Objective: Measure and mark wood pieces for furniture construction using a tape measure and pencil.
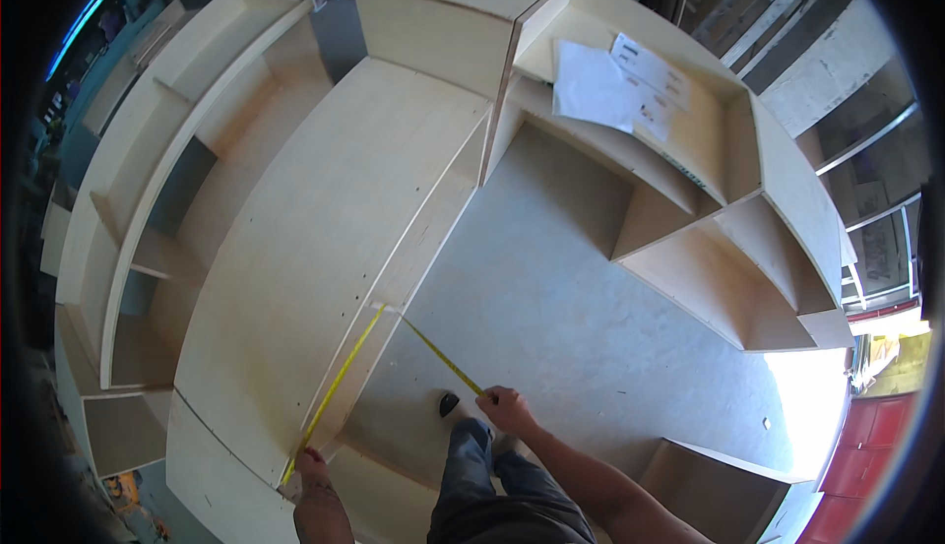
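Observation:
A yellow tape measure (343,375) runs along the near edge of a large pale plywood panel (295,219). Past a small gap beside an upright divider, its yellow blade slants back over the floor to my right hand (507,411). That hand is closed around the tape in front of my legs; whether a case is inside the fist is hidden. My left hand (313,467) is at the lower left corner of the panel, its fingers closed on the tape against the edge. Below that edge, a narrow open compartment (418,239) shows.
Ahead and to the right stands a plywood cabinet unit (743,150) with paper sheets (600,86) on it. A shelf frame (148,219) lies at the left. Another plywood box (714,495) sits at lower right, near red cabinets (871,455). My shoe (449,404) rests on the grey floor.

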The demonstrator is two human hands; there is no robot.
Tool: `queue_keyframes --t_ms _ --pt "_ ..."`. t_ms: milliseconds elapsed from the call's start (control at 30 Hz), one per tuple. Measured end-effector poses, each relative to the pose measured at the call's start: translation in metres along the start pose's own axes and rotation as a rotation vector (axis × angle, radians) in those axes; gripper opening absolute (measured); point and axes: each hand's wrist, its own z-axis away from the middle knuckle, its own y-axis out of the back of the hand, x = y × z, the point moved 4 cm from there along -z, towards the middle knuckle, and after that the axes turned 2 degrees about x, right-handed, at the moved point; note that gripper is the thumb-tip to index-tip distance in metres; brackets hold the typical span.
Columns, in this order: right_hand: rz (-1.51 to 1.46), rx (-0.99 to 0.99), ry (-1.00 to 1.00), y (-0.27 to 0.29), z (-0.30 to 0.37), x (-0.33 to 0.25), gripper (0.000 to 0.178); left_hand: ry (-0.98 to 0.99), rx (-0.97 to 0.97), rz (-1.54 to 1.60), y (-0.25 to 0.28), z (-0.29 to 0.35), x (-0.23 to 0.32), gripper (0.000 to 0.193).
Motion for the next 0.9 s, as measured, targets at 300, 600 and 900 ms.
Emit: queue_keyframes --t_ms 300,600,900 --pt "0.145 -0.041 -0.142 0.140 0.143 0.151 0.051 0.076 -0.191 -0.221 -0.043 0.138 -0.090 0.011" --pt "0.159 0.045 -0.081 0.210 0.309 0.330 0.056 0.058 -0.692 -0.897 -0.074 0.289 -0.252 0.013" --pt "-0.128 0.383 -0.094 0.229 0.399 0.386 0.060 -0.048 -1.411 -1.476 -0.099 0.581 -0.483 0.016"
